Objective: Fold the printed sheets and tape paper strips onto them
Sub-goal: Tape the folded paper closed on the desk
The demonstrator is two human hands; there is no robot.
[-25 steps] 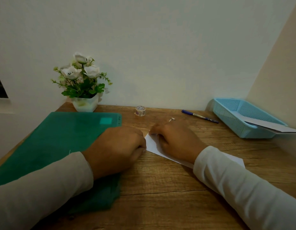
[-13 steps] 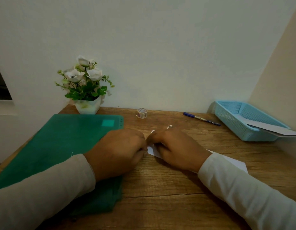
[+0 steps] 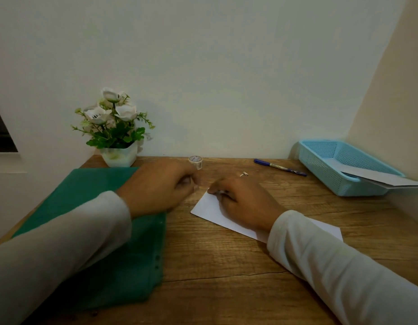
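Note:
A folded white sheet [image 3: 208, 211] lies slanted on the wooden desk [image 3: 226, 259], with its right part under my right sleeve. My right hand [image 3: 243, 202] rests on it, fingers curled, and its fingertips pinch the sheet's far corner. My left hand [image 3: 156, 186] is off the sheet to the left, fingers curled, and pinches a small pale strip [image 3: 192, 184] at its fingertips. A small roll of tape [image 3: 195, 161] stands just beyond that hand, near the wall.
A green folder [image 3: 91, 186] lies under my left forearm. A potted white-flower plant [image 3: 114, 127] stands at the back left. A blue pen [image 3: 280, 167] and a small metal piece [image 3: 244, 174] lie behind the sheet. The blue basket [image 3: 320, 158] at right holds paper [image 3: 379, 178].
My left hand has left the sheet's corner and moved up and left toward the tape roll. More of the sheet's left end shows. My right hand stays on the corner.

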